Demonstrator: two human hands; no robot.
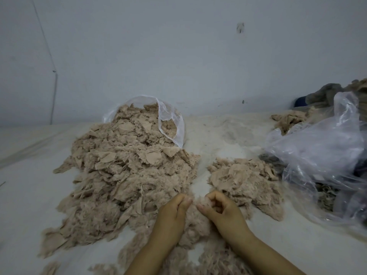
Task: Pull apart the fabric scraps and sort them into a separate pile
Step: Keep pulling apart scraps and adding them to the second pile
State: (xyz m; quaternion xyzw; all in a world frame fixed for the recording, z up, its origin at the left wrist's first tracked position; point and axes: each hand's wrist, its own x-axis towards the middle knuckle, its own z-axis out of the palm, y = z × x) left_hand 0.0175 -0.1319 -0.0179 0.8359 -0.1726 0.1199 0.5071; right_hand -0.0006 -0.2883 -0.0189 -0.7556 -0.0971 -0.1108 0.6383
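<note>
1. A pale, lint-dusted worktop (29, 195) runs back to a plain grey-white wall (178, 46).
2. At the near centre, both sets of fingers are curled. The left fingers (185, 201) and the right fingers (206, 210) each pinch the top of one fluffy beige clump (195, 219), fingertips almost meeting. The grips sit close together, probably so a short outward pull can tear the fuzzy scraps apart.
3. The left hand (170, 217) is seen from the back with its knuckles up. The right hand (224, 211) is turned so its curled fingers face the camera. Both forearms come up from the bottom edge and angle in towards each other.
4. The big unsorted heap of fabric scraps (127, 175) lies left of the hands, spilling forward from an open clear bag (170, 120) lying against the wall, likely the supply.
5. A smaller pile (246, 183) lies just right of the hands, set apart from the big heap by a strip of bare surface. It appears to be the sorted pile, kept within easy reach of the right hand.
6. More loose fluff lies under and in front of the wrists.
7. Far right, a crumpled clear plastic bag (321, 159) rests over darker fabric.
</note>
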